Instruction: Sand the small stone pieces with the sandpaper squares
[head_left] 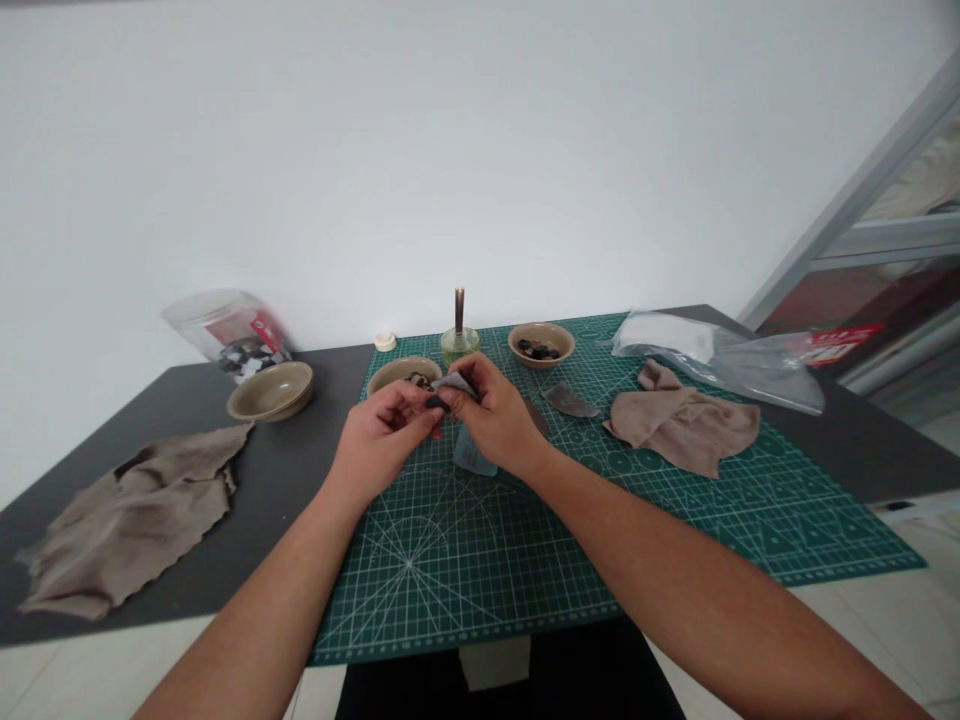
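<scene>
My left hand [386,430] and my right hand [499,410] meet above the green cutting mat. Fingers of the left are closed on a small dark piece [435,402], too small to name. Pinched in my right hand, against that piece, is a folded grey sheet [454,382] that looks like sandpaper. Under the hands a blue-grey sheet [474,455] lies on the mat. Just behind them stands a beige bowl [382,376] with dark ring-like bits, partly hidden by my fingers.
The cutting mat [480,590] carries another bowl [541,330] of dark pieces, a curved grey sheet [571,402], a brown cloth [682,425], a plastic bag [750,375] and a glass jar [459,345] with sticks. Leftward are a bowl [271,390], a tipped plastic tub [225,320] and a cloth [135,520].
</scene>
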